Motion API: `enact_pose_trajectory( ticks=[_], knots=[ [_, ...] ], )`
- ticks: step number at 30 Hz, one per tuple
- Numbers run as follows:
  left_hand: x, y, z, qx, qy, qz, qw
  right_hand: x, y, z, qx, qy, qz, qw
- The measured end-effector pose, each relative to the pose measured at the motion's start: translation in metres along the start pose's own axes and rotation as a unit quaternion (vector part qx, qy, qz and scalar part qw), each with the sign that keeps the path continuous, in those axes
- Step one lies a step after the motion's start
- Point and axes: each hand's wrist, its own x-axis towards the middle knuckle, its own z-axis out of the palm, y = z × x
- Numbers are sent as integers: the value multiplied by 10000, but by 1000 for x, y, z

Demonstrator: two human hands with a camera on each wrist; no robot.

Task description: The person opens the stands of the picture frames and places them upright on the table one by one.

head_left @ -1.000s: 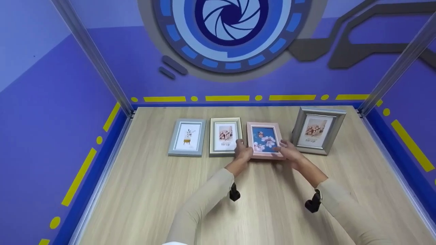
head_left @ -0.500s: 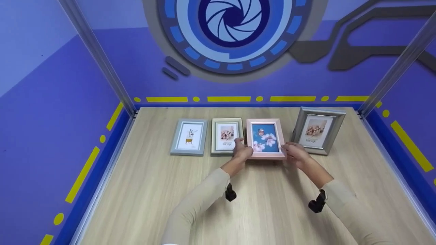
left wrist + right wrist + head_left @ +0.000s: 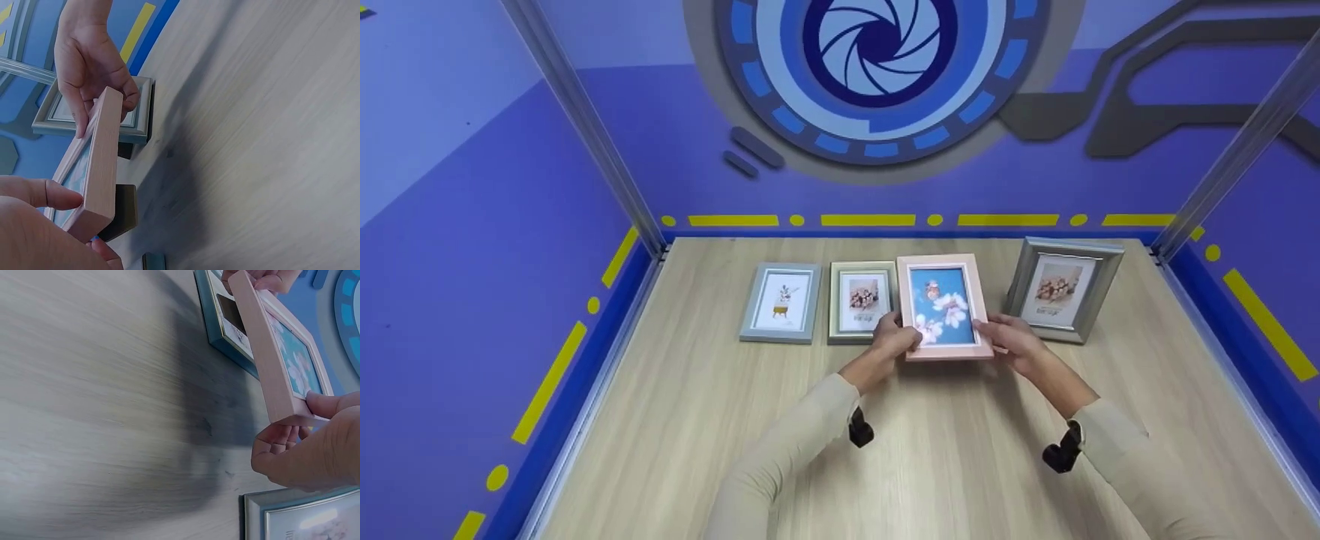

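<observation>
A pink photo frame (image 3: 913,300) with a blue picture of white blossoms is held up by both hands, its face tilted toward the head camera. My left hand (image 3: 891,346) pinches its lower left corner, thumb on the front. My right hand (image 3: 1014,341) pinches the lower right side, thumb on the front edge and fingers curled behind, as the right wrist view shows. In the left wrist view the frame's pink bottom edge (image 3: 103,157) faces the camera, and a dark flap (image 3: 124,211) sticks out behind it. A shadow lies on the table below.
Left of the held frame lie a gold-rimmed photo frame (image 3: 835,304), partly overlapped by it, and a light blue photo frame (image 3: 748,304). A larger silver frame (image 3: 1091,300) stands upright at the right. Blue-purple walls (image 3: 840,199) enclose the wooden table (image 3: 660,450).
The pink frame has risen from the table and tilted up toward the head camera, shifting slightly left. My right hand has shifted its grip along the right edge. The other frames stay in place.
</observation>
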Motion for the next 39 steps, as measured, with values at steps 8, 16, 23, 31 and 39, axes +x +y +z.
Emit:
enact_pose_trajectory(
  ticks=[8, 16, 23, 31, 39],
  knots=[
    [3, -4, -8, -187, -216, 117, 9995, 29, 19, -15, 346, 0, 98, 9994],
    [0, -2, -12, -243, -645, 164, 9975, 24, 18, -21, 163, -115, 101, 9997],
    [-12, 1, -14, -420, -639, 369, 9964, -7, 2, 0, -379, -326, 83, 9987],
    [-28, 6, -10, -488, -332, 909, 9941, 0, 10, 7, -373, -404, 112, 9984],
    [-45, 14, -4, -191, -48, 1879, 9820, 5, 21, 12, -275, -864, -133, 9958]
  ],
)
